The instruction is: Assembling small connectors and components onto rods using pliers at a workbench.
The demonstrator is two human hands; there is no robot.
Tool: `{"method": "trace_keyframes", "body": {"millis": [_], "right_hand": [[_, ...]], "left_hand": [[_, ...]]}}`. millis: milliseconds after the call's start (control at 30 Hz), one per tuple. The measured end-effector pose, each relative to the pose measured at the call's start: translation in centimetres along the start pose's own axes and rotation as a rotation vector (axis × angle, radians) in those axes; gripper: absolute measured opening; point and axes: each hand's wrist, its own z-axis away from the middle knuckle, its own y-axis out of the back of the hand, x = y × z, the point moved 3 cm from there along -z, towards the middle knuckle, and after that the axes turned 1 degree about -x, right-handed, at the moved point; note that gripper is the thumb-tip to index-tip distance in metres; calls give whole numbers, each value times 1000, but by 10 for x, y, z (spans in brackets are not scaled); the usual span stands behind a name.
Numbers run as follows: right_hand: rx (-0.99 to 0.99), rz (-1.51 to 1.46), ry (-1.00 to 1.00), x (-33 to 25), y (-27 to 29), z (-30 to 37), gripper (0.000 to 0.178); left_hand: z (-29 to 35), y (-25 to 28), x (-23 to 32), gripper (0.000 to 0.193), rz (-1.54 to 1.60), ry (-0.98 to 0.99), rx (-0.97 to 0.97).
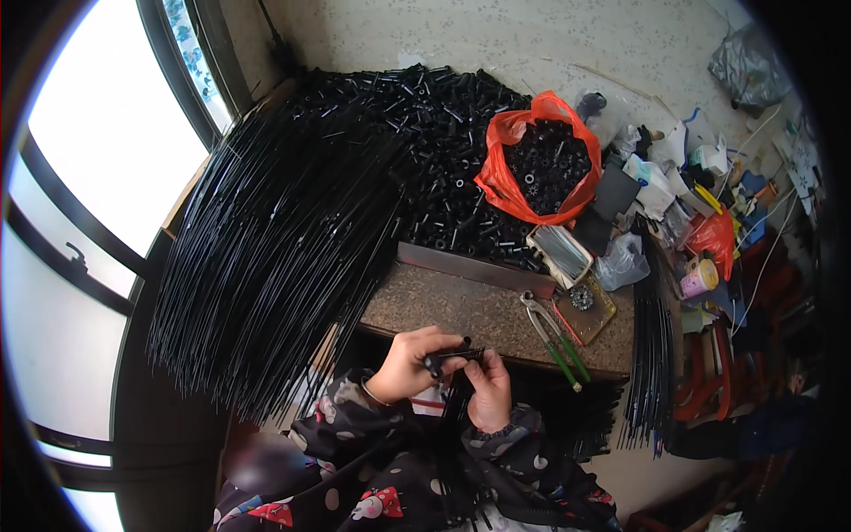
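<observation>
Head view: near six o'clock from the middle, the left hand (409,363) grips a black part (433,364); the right hand (489,392) pinches a thin dark piece (470,353) beside it. A slack pinch could drop either; a brushing sleeve (532,450) could knock the pliers (542,324), at its one o'clock, off the surface (434,301).

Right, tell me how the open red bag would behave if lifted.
The open red bag would probably sag, its thin wall being crumpled. It may feel heavy, holding many small black parts; some might spill, since its mouth gapes.
</observation>
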Motion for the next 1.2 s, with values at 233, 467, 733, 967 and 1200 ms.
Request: {"method": "trace_keyframes", "body": {"millis": [233,467,733,967,1200], "right_hand": [[-236,-139,-292,-10,-22,10,37],[-548,-362,-656,-1,-14,2,35],[-110,-97,-225,-9,-20,11,22],[-37,-112,-140,-20,-30,20,10],[-68,-87,-179,-19,-28,20,13]], "left_hand": [[11,0,-20,17,1002,525,-194],[-6,9,-32,14,866,175,-587],[-31,23,-7,50,805,238,-83],[-34,2,3,49,755,336,-391],[-37,24,23,18,835,350,-235]]}}
